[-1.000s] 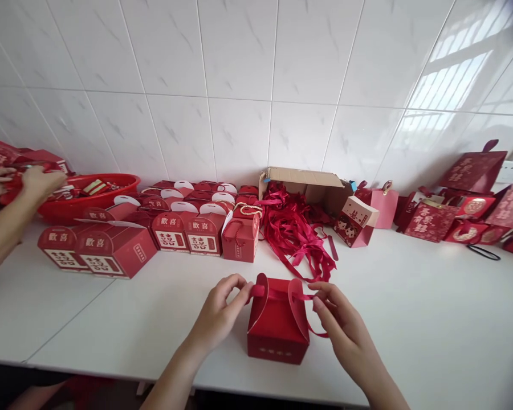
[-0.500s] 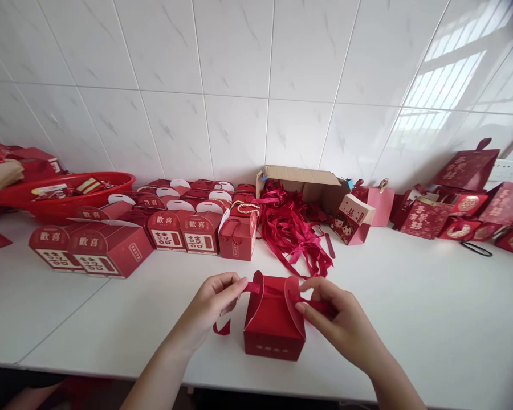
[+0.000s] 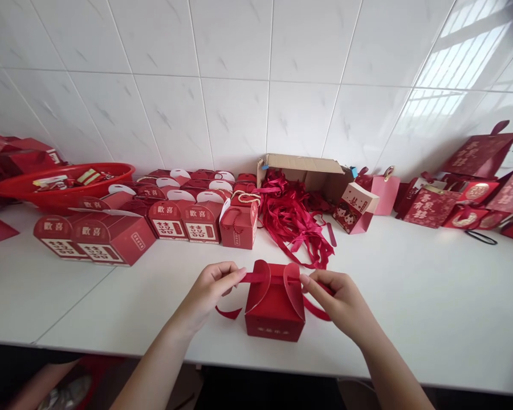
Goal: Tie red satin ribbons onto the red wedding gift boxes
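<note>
A small red gift box (image 3: 275, 307) stands upright at the front of the white table, its two rounded side flaps raised. A red ribbon (image 3: 253, 278) runs across the top through the flaps. On the left, my left hand (image 3: 216, 287) pinches the ribbon between thumb and fingers, with a loose tail hanging below. My right hand (image 3: 331, 296) is closed on the ribbon at the right flap, and another length curves down beneath it to the table. Both hands are beside the box.
Behind lies a tangle of red ribbons (image 3: 288, 222) spilling from a cardboard box (image 3: 305, 163). Rows of red boxes (image 3: 166, 222) stand left of it, beside a red basin (image 3: 64, 193) holding packets. More decorated gift boxes (image 3: 431, 205) are stacked at the right.
The ribbon now lies straighter across the box top, and my right hand has closed at the flap. Another person's hand at the far left has left the view. The camera has tilted down slightly.
</note>
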A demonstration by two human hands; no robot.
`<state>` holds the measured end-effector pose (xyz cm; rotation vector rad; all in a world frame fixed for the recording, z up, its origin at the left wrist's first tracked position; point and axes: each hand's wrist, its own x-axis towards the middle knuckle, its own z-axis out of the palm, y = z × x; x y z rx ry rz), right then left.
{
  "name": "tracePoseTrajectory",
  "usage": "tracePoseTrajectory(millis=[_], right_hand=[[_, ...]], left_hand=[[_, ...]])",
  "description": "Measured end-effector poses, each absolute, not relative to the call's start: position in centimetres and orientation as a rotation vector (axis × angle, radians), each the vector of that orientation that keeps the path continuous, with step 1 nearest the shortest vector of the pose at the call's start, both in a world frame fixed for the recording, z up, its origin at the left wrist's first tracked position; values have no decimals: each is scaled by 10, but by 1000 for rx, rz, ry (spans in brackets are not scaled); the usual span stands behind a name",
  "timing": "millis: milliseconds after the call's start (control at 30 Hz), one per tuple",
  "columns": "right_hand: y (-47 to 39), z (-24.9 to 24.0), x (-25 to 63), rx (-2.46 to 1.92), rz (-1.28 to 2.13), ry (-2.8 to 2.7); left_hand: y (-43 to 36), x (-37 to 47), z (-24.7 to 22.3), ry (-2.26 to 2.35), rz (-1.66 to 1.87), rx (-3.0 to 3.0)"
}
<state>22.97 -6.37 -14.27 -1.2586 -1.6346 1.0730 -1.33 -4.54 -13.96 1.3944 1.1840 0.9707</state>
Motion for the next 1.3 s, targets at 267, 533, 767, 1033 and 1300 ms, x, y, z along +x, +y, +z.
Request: tracePoseTrajectory(millis=[267,533,767,1033,1300], right_hand=[[-61,-145,234,-1215,1214,-1594],[-55,-141,237,-1218,1310,-1657],[-48,-140,244,-1270,1251,-1820],[-43,-124,253,-1065,1496,-1868],[-33,-123,257,-1154,1388,-2026]], left_hand=[[-50,-13,-147,1244,923,1429],[-48,-21,-144,1217,962,1454],[-46,-27,-149,1224,926,1422],[-42,-33,-143,1145,945,1346],[-43,-34,-139,1223,942,1420]])
